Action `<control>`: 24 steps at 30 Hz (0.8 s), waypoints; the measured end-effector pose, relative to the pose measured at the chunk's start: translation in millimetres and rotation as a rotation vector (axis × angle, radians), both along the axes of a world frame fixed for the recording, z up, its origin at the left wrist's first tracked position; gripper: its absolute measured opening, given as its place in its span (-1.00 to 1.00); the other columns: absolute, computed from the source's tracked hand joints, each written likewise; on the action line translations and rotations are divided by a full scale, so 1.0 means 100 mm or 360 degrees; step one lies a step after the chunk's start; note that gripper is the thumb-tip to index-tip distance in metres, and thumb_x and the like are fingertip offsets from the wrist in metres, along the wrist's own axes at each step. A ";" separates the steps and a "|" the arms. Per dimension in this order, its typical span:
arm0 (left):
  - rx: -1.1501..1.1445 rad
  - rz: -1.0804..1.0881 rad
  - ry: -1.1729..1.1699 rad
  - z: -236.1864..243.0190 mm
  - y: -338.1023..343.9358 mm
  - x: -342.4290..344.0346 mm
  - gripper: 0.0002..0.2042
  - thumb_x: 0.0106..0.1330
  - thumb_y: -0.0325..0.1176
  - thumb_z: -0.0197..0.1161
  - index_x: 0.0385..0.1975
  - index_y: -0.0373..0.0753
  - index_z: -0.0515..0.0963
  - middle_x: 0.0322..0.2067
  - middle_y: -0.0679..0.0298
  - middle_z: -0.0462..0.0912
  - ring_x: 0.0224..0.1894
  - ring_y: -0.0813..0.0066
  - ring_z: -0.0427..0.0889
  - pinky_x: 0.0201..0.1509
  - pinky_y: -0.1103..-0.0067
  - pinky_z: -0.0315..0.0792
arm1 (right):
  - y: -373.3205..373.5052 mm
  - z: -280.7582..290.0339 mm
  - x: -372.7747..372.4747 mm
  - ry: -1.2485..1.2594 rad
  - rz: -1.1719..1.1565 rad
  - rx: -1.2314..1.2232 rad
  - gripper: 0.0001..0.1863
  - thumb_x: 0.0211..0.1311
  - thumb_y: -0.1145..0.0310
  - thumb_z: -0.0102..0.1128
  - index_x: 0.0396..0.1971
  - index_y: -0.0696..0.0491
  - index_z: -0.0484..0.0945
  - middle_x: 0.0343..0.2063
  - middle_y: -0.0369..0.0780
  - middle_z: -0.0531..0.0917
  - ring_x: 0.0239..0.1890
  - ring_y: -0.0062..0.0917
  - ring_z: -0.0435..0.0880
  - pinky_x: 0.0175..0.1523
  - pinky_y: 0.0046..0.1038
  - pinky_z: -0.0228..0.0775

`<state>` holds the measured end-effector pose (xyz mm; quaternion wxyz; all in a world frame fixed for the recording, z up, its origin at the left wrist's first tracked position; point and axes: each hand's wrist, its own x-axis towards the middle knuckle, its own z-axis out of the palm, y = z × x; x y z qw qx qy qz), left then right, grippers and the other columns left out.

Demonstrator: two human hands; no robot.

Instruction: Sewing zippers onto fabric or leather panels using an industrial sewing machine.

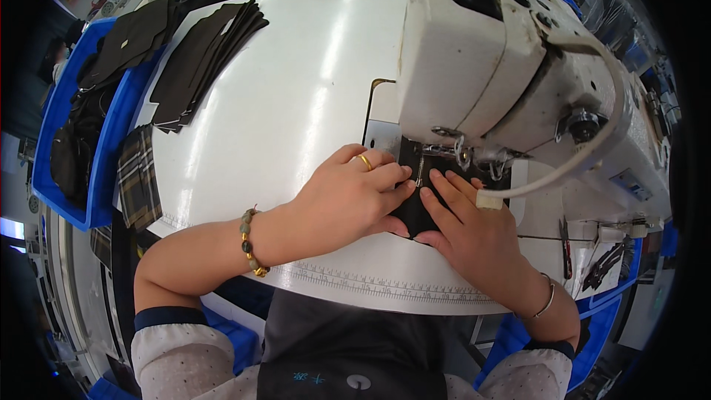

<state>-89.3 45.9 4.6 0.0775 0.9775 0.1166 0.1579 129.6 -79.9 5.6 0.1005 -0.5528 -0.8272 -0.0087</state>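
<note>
A piece of dark fabric [416,216] lies on the white table under the head of a sewing machine [463,52]. A metal zipper [421,169] runs along it toward the presser foot area, where the needle itself is hard to make out. My left hand [355,191] has its fingers bent and closed on the fabric's left edge, with the fingertips beside the zipper. My right hand [472,226] lies flat on the fabric to the right of the zipper, fingers stretched and apart. Part of the fabric is hidden beneath both hands.
A stack of dark cut pieces [200,59] lies at the table's far left. Beside it a blue bin [100,170] holds dark fabric, and a plaid piece [139,178] hangs over the edge. Scissors [566,248] lie at right. A printed ruler [385,287] follows the front edge.
</note>
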 end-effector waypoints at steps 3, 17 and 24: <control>0.0001 0.0011 -0.0034 -0.02 0.09 0.06 -0.49 0.13 -0.01 0.43 -0.01 -0.23 0.72 0.04 0.34 0.66 0.15 0.36 0.56 0.25 0.40 0.43 | 0.09 -0.03 0.05 0.0033 -0.0036 0.0027 -0.35 0.14 0.01 0.43 0.17 0.07 0.61 0.25 -0.14 0.60 0.25 -0.23 0.61 0.07 -0.22 0.55; 0.0082 0.0047 -0.0139 -0.08 0.07 0.07 -0.57 0.18 -0.07 0.40 -0.02 -0.19 0.73 -0.04 0.35 0.66 0.08 0.38 0.58 0.20 0.42 0.45 | 0.21 -0.13 0.29 0.1718 -0.0124 -0.0511 -0.56 0.34 0.19 0.32 0.07 0.19 0.68 0.05 -0.10 0.73 0.12 -0.32 0.66 0.30 -0.31 0.40; -0.0002 0.0088 -0.0138 -0.10 0.03 0.10 -0.49 0.10 -0.09 0.47 0.06 -0.16 0.69 -0.03 0.38 0.61 0.09 0.39 0.54 0.19 0.38 0.45 | 0.18 -0.33 0.39 0.2391 -0.0318 -0.0679 -0.56 0.45 0.13 0.18 0.05 0.19 0.70 0.09 -0.06 0.73 0.16 -0.42 0.65 0.36 -0.32 0.38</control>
